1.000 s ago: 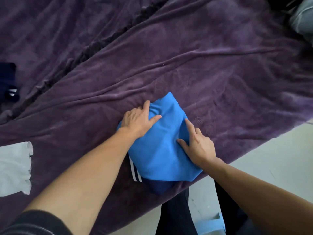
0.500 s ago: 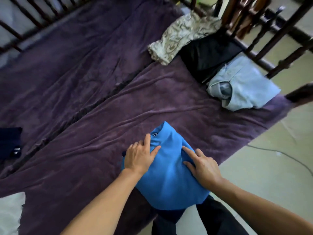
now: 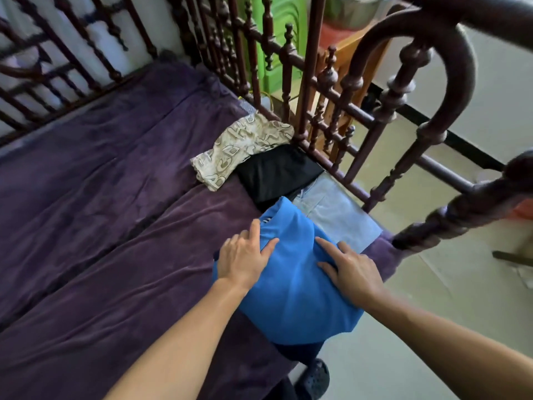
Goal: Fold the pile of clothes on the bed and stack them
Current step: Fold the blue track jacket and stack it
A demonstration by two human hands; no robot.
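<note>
**Count of items on the bed**

I count four folded garments: one blue garment [image 3: 291,284] under my fingertips, one pale blue garment [image 3: 334,212] just beyond my right fingers, one black garment [image 3: 277,171] past that, and one cream patterned garment [image 3: 242,148] farthest from my fingers. I see two hands, left hand [image 3: 242,261] and right hand [image 3: 352,272], and one dark shoe [image 3: 314,376] below my wrists.

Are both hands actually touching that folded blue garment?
Touching. The head view shows the left hand and the right hand lying flat on the folded blue garment, fingers pressed against the cloth.
</note>
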